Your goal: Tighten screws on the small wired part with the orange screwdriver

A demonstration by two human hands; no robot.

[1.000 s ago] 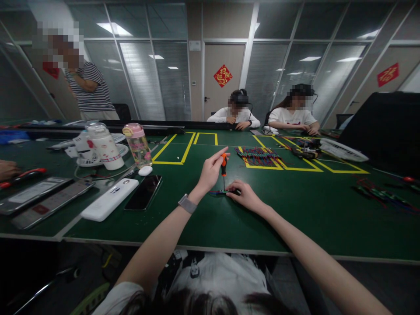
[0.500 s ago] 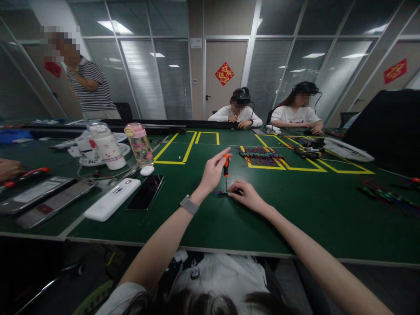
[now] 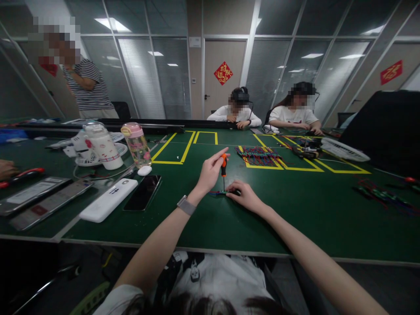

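My left hand is closed on the orange-and-black handle of a screwdriver, which stands almost upright. Its thin shaft points down at a small green circuit board with red and blue wires trailing to the left. Low on the table, my right hand pinches the board's right end between thumb and fingers. The exact spot where the tip meets the board is too small to make out.
Wired boards lie in a pile beyond my hands, with more boards at the right. A black phone, white power bank and pink-lidded bottle stand left. Co-workers sit across the green table.
The whole view has shifted slightly, so things sit a little further left. Both hands, the screwdriver and the board keep nearly the same arrangement.
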